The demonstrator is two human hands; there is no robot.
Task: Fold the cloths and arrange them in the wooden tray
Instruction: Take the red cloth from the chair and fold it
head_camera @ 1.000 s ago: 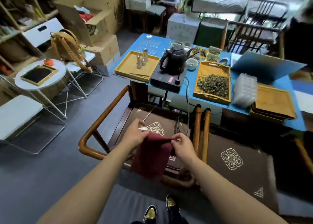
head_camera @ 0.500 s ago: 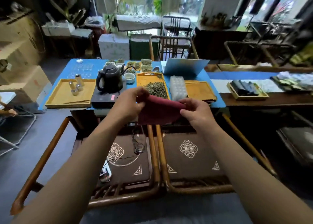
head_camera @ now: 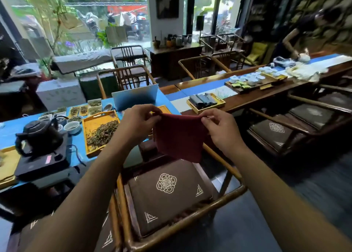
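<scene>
Your view has swung right from the shelves and cardboard boxes to the long wooden table (head_camera: pixel 270 97). You have raised the dark red cloth (head_camera: pixel 179 136) from over the chair seat to above the table's near edge, pinched at both top corners.

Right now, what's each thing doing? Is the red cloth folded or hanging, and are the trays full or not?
Red cloth: held up in the air by its top corners, hanging down.
Left hand: pinches the cloth's left corner.
Right hand: pinches the right corner.
Wooden tray: on the table, holding dark folded cloths.
Tea-leaf tray: partly covered with loose leaves.
Black kettle: upright on its base, lid on.
</scene>
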